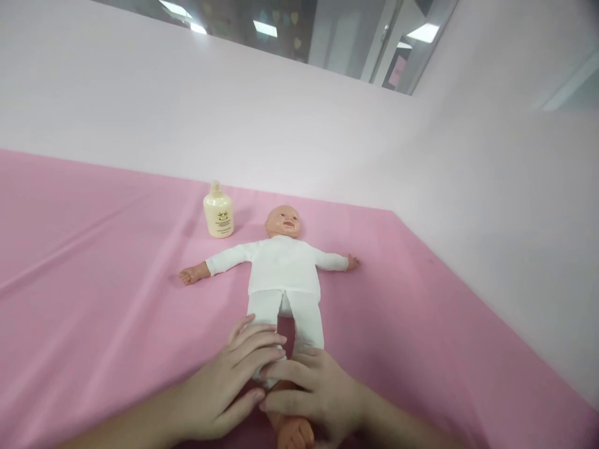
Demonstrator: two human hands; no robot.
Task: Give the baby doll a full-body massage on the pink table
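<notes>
A baby doll (284,268) in a white top and white trousers lies face up, its arms spread and its head away from me. My left hand (246,362) is closed round the doll's leg on the left side, fingers across the trouser leg and thumb below. Lower down, my right hand (321,390) wraps the same leg's shin, just above the bare foot (296,431). The fingertips of both hands lie close together at the trouser hem. The doll's other lower leg is hidden behind my right hand.
A cream pump-less-looking bottle (218,212) with a dark printed label stands upright left of the doll's head. Pink cloth (116,280) with creases covers the table. White walls (210,112) rise behind and at the right, with a window (337,37) above.
</notes>
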